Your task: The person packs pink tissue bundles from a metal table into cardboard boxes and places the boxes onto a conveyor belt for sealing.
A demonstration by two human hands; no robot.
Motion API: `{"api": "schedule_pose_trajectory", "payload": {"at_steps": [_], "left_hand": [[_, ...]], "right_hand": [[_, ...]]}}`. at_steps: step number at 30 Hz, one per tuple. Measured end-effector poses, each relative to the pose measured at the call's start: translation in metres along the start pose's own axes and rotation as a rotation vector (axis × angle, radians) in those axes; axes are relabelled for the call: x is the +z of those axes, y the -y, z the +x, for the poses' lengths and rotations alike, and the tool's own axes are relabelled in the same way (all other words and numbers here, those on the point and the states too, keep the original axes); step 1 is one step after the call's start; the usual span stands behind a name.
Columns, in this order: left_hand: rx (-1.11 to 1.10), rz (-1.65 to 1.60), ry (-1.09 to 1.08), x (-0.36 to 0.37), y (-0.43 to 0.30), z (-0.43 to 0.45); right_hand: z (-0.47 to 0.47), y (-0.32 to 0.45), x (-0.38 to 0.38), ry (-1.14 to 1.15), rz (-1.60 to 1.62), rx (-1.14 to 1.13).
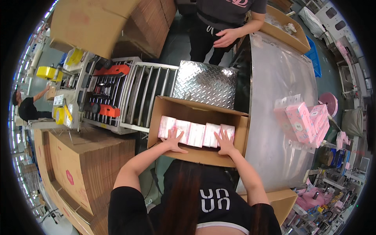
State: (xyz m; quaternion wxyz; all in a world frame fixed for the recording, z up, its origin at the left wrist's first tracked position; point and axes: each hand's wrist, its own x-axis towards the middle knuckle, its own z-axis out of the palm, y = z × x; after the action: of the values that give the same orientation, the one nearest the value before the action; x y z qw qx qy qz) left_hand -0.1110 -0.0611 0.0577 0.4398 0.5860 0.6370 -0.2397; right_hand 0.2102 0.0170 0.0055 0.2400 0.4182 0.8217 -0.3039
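Observation:
An open cardboard carton [202, 157] stands in front of me with its top flaps up. Inside lies a row of several white-and-pink plastic-wrapped packs [196, 134]. My left hand [174, 142] rests with fingers spread on the packs toward the row's left end. Toward the other end, my right hand [225, 143] has its spread fingers on the last packs. Neither hand is closed around anything. How deep the packs reach in the carton is hidden.
Beyond the carton is a diamond-plate metal platform [205, 83], joining a roller conveyor [149, 85] at left. A steel table [273, 76] holds pink packs [301, 124]. Flattened cartons [100, 173] are stacked left. A co-worker's hand [226, 38] is across from me.

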Motion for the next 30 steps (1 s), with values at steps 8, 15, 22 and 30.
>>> {"api": "schedule_pose_trajectory", "payload": {"at_steps": [8, 15, 22, 30], "left_hand": [[-0.002, -0.103, -0.242, -0.096, 0.005, 0.132], [0.090, -0.054, 0.190, -0.125, 0.044, 0.224], [0.186, 0.063, 0.190, -0.067, 0.036, 0.272], [0.171, -0.218, -0.411, -0.002, 0.044, 0.212]], "right_hand": [[0.120, -0.039, -0.062, -0.173, 0.021, 0.143], [0.209, -0.043, -0.072, 0.192, 0.121, 0.214], [0.213, -0.061, 0.059, -0.171, 0.092, 0.218], [-0.007, -0.058, -0.056, -0.585, 0.613, -0.219]]}}
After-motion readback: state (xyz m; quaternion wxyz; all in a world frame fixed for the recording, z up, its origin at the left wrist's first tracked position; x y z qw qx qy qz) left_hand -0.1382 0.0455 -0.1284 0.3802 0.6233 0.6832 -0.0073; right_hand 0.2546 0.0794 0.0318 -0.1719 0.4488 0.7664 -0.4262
